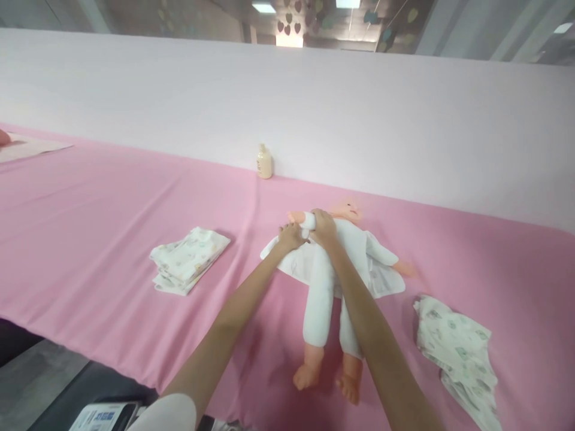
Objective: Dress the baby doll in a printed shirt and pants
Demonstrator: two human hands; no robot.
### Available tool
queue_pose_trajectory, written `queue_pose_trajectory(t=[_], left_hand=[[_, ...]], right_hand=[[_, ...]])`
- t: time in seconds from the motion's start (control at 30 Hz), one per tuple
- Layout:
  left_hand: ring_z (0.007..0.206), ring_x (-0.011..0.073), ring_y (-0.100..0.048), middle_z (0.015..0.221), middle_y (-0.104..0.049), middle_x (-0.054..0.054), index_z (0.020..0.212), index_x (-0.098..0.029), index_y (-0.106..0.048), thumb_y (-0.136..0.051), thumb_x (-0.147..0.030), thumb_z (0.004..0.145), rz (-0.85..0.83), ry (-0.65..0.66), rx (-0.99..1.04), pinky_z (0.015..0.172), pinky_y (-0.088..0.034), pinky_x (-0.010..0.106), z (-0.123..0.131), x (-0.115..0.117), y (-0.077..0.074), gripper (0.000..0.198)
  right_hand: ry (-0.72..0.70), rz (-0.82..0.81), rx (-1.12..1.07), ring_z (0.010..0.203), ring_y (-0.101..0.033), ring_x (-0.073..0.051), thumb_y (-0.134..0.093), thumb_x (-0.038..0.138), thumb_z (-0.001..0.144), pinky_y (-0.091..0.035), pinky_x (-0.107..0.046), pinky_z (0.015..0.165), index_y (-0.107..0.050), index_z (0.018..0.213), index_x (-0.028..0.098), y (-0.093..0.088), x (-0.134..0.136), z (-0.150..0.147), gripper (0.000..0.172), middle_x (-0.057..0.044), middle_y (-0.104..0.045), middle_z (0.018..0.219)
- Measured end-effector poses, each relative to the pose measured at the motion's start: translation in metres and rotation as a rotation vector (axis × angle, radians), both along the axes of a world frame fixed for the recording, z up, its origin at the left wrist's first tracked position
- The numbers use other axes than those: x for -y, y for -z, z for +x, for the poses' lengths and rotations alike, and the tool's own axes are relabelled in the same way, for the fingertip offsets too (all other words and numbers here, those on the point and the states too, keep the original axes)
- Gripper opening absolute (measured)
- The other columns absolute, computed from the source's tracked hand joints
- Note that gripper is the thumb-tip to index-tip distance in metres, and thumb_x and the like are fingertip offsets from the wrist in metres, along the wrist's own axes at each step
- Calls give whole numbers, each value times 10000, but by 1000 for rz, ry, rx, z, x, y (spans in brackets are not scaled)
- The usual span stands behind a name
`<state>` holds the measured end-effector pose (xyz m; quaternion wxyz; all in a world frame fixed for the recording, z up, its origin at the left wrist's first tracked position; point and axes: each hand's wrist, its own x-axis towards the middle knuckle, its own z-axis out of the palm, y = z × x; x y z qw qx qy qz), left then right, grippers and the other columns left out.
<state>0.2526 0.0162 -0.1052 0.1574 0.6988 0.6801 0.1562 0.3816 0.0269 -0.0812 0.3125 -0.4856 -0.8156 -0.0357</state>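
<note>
Pink-covered table [112,239] carried everything, with the baby doll [353,245] lying on its back, a lotion bottle [265,163] beyond it, a folded printed stack [188,260] to its left and a looser printed bundle [458,353] to its right. My right hand [323,228] had its fingers [320,216] clamped on the doll's white sleeve [308,221]; my left hand [290,236] had its fingers [286,228] together at the doll's hand [294,216], though I could not tell whether they gripped. Tugging hard could have bunched the sleeve or wrenched the stiff arm, dragging the doll across the cloth.

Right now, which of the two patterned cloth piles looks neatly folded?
The pile left of the doll in view: it sits in a tidy stack, while the other pile on the right lies rumpled.
</note>
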Motion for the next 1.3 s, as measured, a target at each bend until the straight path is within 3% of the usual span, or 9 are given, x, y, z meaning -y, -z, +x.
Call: queue_pose_trajectory(t=[0.13, 0.3, 0.37, 0.53, 0.63, 0.73, 1.0, 1.13, 1.3], left_hand=[[1014, 281, -602, 1018, -670, 100, 1080, -194, -605, -628, -262, 717, -8, -15, 31, 844, -439, 345, -15, 3, -10, 370], [997, 212, -592, 1083, -631, 100, 1371, -153, -346, -547, -183, 745, 105, -80, 61, 807, -446, 274, -59, 0, -41, 658], [939, 187, -593, 1032, -633, 81, 1365, -147, -353, -550, -139, 706, 191, -52, 114, 801, -447, 262, -68, 0, -52, 688], [890, 177, -566, 986, -594, 59, 1323, -168, -424, -588, -98, 632, 322, 37, 135, 792, -446, 265, -60, 13, -75, 714], [895, 177, -563, 1019, -564, 55, 1312, -207, -440, -546, -30, 622, 333, 23, 50, 780, -449, 271, -49, 24, -86, 720], [901, 186, -577, 1066, -533, 56, 1314, -238, -433, -516, -2, 649, 306, -6, -42, 751, -459, 279, -38, 34, -95, 710], [917, 218, -598, 1148, -484, 87, 1301, -244, -442, -501, -61, 744, 289, 70, -174, 752, -476, 316, -10, 46, -97, 589], [891, 207, -605, 1160, -486, 75, 1299, -251, -439, -482, -45, 728, 295, 97, -156, 724, -489, 305, -6, 43, -91, 609], [935, 208, -601, 1140, -502, 84, 1269, -225, -471, -432, -6, 740, 303, 195, -73, 746, -494, 309, 0, 37, -81, 574]], right_hand=[[-45, -33, 131, 982, -504, -268, -513, 217, 751, -358, -339, 860, -497, 1138, 124, -2, 7, -7, 398, -136, -589, 1057], [16, -106, 243, 994, -499, -282, -539, 228, 792, -330, -361, 903, -480, 1162, 107, -2, 10, -11, 395, -153, -571, 1074], [56, -128, 284, 1001, -499, -291, -553, 229, 807, -306, -395, 935, -480, 1133, 82, -1, 10, -15, 365, -173, -568, 1076], [180, -136, 325, 1000, -500, -296, -567, 237, 835, -293, -457, 957, -457, 1127, 42, -1, 17, -28, 368, -199, -552, 1079], [216, -127, 339, 1009, -496, -286, -436, 164, 888, -244, -522, 996, -467, 1139, 45, 0, 21, -34, 279, -192, -549, 1085], [277, -153, 319, 1008, -495, -276, -311, 74, 894, -186, -586, 1023, -502, 1133, 54, 5, 21, -39, 306, -177, -559, 1061], [413, -192, 379, 1051, -449, -325, -384, 201, 900, -140, -687, 1019, -529, 1165, 52, 19, 13, -45, 336, -197, -539, 1075], [407, -158, 453, 1044, -449, -317, -401, 153, 865, -157, -695, 1020, -545, 1158, 91, 21, 20, -46, 333, -174, -550, 1079], [353, -129, 569, 1126, -399, -342, -496, 161, 786, -63, -709, 1043, -530, 1227, 142, 23, 33, -47, 443, -158, -538, 1138]])
